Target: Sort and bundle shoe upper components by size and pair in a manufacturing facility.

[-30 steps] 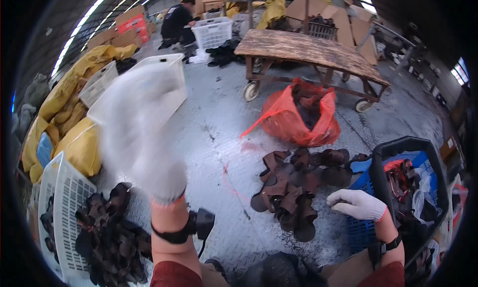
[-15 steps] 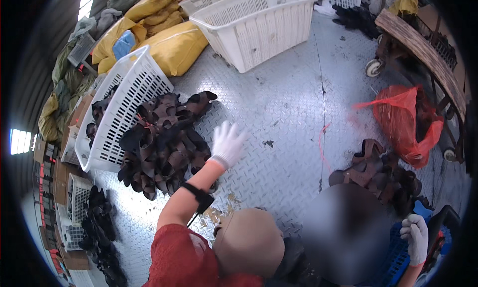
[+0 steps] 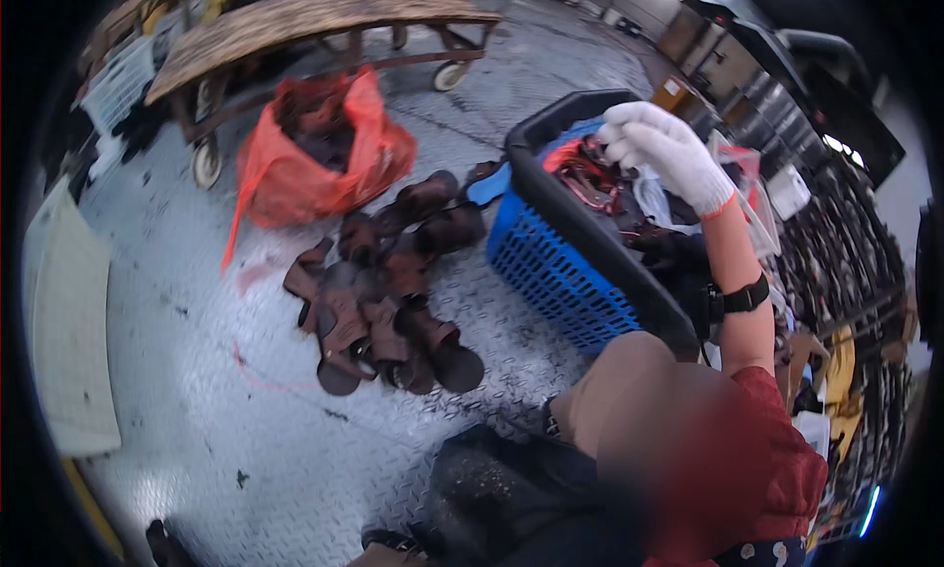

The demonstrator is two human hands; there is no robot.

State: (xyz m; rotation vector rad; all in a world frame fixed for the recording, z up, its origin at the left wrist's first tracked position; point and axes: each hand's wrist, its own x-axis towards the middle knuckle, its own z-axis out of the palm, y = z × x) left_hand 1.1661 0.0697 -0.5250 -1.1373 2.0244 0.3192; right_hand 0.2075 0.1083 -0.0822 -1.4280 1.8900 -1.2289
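My right hand [image 3: 671, 154], in a white knit glove with an orange cuff edge, is over the near rim of a blue basket [image 3: 560, 272] with a black top edge. Its fingers are bent downward and a little apart, with nothing seen in them. Beneath and beside the fingers, dark red and black pieces [image 3: 595, 185] and clear plastic fill the basket. Left of the basket, a pile of brown shoe uppers [image 3: 379, 316] lies on the floor. My left hand is out of view.
A red plastic bag [image 3: 324, 188] holding brown pieces stands behind the pile. Beyond it is a wheeled wooden-topped cart [image 3: 324, 26]. A pale crate [image 3: 74, 321] stands at the left edge. Racks of dark items [image 3: 836, 223] line the right. My knees are at the bottom.
My view has swung right, bringing the blue basket and red bag toward the middle. My left hand, seen open beside another brown pile, has left the view. My right hand's fingers have loosened.
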